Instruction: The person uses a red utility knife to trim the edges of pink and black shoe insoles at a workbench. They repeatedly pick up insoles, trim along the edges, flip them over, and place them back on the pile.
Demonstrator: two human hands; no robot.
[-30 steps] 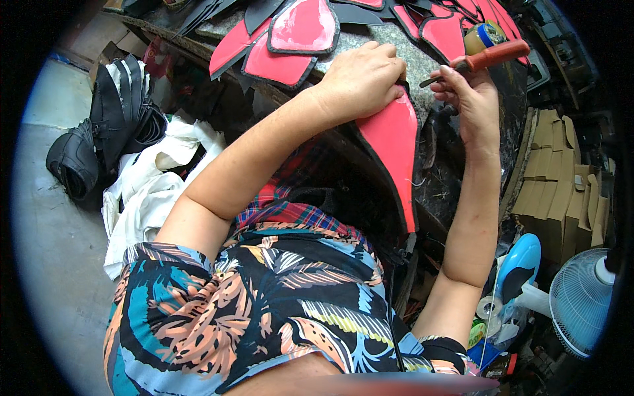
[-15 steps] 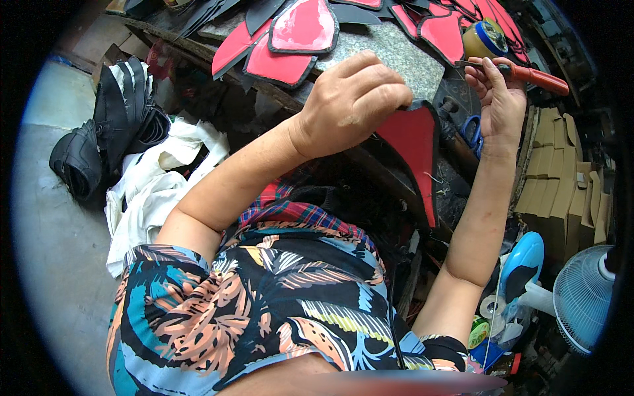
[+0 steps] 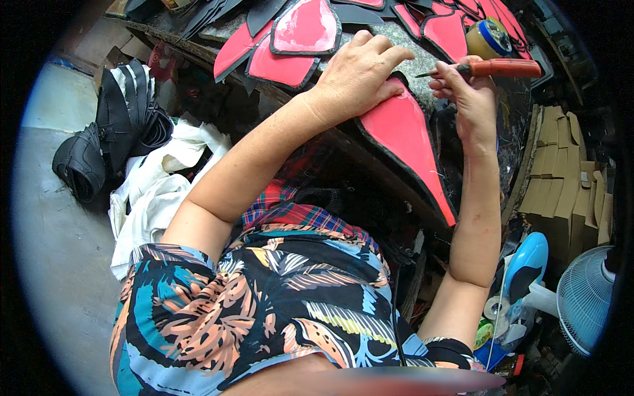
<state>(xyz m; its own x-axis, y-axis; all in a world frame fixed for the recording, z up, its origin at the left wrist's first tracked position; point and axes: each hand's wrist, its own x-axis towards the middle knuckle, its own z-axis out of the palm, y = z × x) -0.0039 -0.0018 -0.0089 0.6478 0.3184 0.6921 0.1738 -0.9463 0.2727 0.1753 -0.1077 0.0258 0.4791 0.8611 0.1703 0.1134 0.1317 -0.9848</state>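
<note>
My left hand (image 3: 360,76) is at the upper edge of a red pointed piece with a black border (image 3: 406,135), its thumb pressing on the red face. The fingers curl past that edge, where their tips are partly hidden. The piece slants down over the bench's front edge, tip toward me. In my right hand (image 3: 472,99) is a red-handled awl (image 3: 505,68), held between thumb and fingers. Its thin dark point reaches left, close to the top of the piece but apart from it.
More red black-edged pieces (image 3: 306,26) lie on the stone slab (image 3: 422,63). A blue-rimmed jar (image 3: 487,41) stands at the far right. Folded cardboard (image 3: 555,165) and a fan (image 3: 586,297) are on the right; white cloth (image 3: 162,175) and black shoe parts (image 3: 86,158) on the left.
The red piece has turned its face upward and come onto the bench edge. My right hand has brought the awl left, nearer the piece. My left thumb now shows on it.
</note>
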